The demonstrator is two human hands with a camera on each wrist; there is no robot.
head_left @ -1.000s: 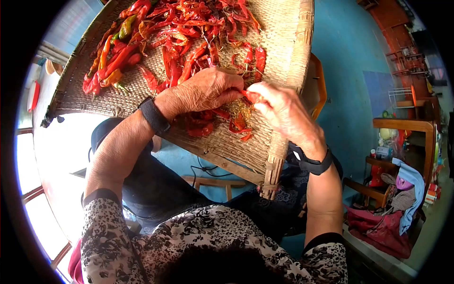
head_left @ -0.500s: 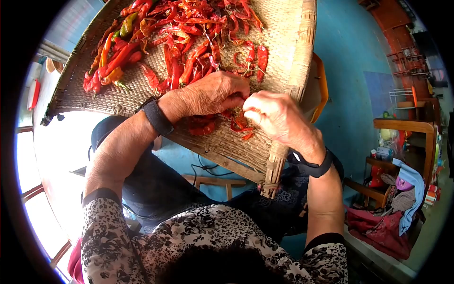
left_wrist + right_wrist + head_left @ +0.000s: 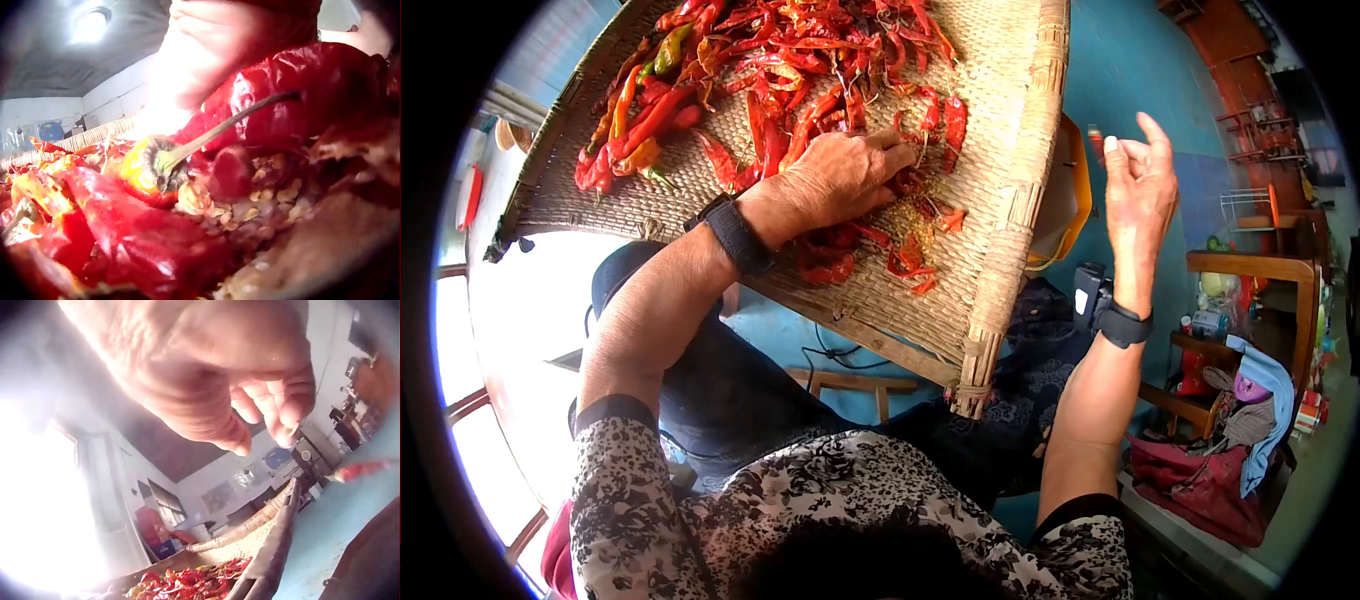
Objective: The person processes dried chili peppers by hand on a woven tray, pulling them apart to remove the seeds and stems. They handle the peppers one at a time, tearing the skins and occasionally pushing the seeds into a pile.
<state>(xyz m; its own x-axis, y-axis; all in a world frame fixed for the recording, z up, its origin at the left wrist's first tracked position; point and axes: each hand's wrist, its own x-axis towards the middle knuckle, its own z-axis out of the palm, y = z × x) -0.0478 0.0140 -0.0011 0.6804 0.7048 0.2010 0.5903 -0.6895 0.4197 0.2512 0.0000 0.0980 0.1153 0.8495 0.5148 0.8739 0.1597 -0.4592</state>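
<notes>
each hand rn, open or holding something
Left hand: among the peppers; can't tell if gripping.
Right hand: open, empty, a red pepper piece beside it.

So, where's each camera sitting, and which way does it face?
Head: on the person's head, facing forward and down at the woven tray and red peppers; shows both arms, left hand, right hand, patterned top and legs.
Left wrist: low, facing across peppers and loose seeds; the left hand fills the top.
Right wrist: faces past the right hand, over the tray, into the room.
Shared: head and right wrist both show a blurred red piece off the tray.
</notes>
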